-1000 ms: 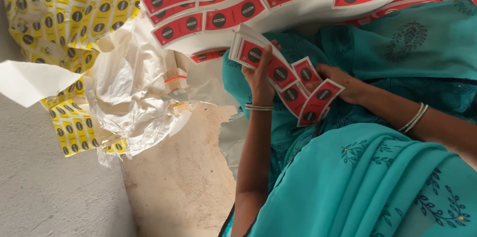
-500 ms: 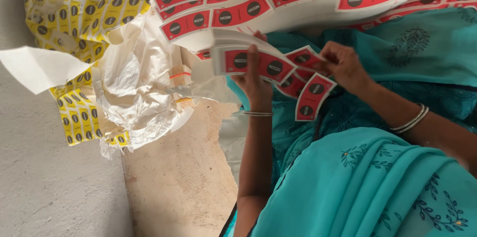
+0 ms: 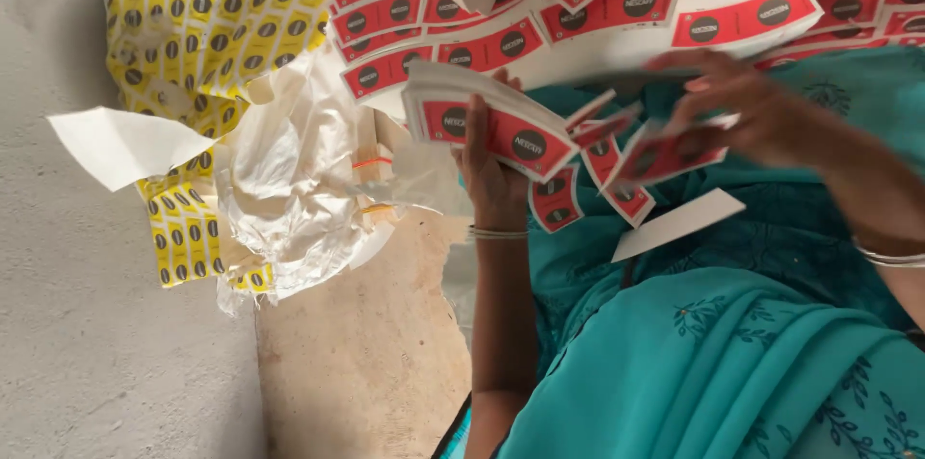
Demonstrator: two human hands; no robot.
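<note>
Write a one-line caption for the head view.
Left hand holds a stack of red labels; right hand shuffles loose ones.

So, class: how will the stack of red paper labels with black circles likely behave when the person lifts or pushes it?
The stack of red paper labels, gripped in the left hand, probably feels light and bendy: its edges curve. Loose ones fan out by the right hand, so the sheets likely slide apart easily. Being thin paper, they could crease or tear.
</note>
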